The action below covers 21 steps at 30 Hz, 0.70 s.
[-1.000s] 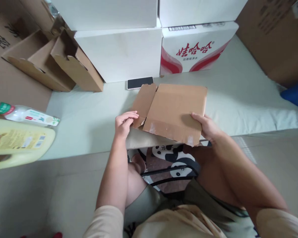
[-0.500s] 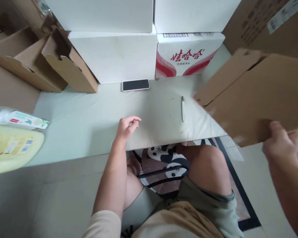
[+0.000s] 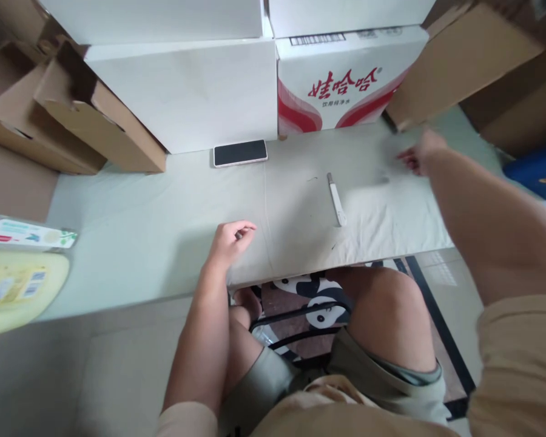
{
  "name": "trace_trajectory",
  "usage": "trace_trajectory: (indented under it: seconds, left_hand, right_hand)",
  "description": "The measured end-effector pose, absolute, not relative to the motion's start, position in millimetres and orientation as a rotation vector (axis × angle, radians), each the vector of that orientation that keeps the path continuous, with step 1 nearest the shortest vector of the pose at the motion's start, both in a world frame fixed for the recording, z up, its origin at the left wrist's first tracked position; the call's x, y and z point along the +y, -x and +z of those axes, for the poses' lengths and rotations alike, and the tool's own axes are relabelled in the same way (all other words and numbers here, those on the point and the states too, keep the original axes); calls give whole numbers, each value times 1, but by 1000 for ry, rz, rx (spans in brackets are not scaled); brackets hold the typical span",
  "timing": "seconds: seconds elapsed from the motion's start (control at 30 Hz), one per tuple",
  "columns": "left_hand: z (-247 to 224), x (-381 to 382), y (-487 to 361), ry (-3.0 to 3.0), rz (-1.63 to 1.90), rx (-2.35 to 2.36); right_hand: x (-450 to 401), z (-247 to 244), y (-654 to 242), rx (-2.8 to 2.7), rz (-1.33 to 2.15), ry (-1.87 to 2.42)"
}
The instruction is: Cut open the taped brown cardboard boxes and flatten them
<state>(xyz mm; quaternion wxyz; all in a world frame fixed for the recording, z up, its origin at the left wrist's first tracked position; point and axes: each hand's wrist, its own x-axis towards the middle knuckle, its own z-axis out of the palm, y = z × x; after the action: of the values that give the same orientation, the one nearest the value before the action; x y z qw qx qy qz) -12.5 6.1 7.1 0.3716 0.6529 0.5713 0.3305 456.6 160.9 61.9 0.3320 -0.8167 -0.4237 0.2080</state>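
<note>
My left hand [image 3: 231,243] rests near the front edge of the covered table [image 3: 141,230]. Its fingers are loosely curled in, the thumb close to the index finger, and I see nothing in them. My right hand [image 3: 422,153] is stretched to the back right, just in front of the lower edge of a brown cardboard box [image 3: 464,67]. Motion blurs its fingers; they look bent and apart, with no visible object held. The box stands tilted beside the white printed carton [image 3: 346,91]. Between my hands lies a white utility knife [image 3: 335,200].
A phone [image 3: 240,153] lies before a plain white carton [image 3: 186,97]. Open cardboard boxes [image 3: 104,127] stand at the left, above a yellow jug [image 3: 22,285] and a toothpaste box [image 3: 31,233]. Something blue [image 3: 537,170] sits at the right edge.
The cardboard box has gone from my right hand at the near right to the back right beside the printed carton. My right hand has reached forward and left; the left stays almost still.
</note>
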Motion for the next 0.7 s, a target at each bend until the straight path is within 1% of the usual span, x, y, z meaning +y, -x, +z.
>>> trace_trajectory:
  seconds: [0.07, 0.17, 0.43, 0.57, 0.7]
  left_hand:
    - [9, 3, 16, -1699, 835, 1465]
    - [12, 0, 25, -1721, 868, 1461]
    - [25, -14, 28, -1676, 1008, 1369]
    - [35, -24, 32, -1648, 1057, 1275]
    - [39, -29, 43, -1624, 1131, 1249]
  right_hand:
    - [151, 47, -430, -1057, 733, 2248]
    - [123, 41, -399, -1104, 802, 2320]
    - [97, 83, -345, -1311, 711, 2359]
    - [93, 100, -287, -1568, 662, 2336]
    - [94, 113, -213, -1807, 694, 2131]
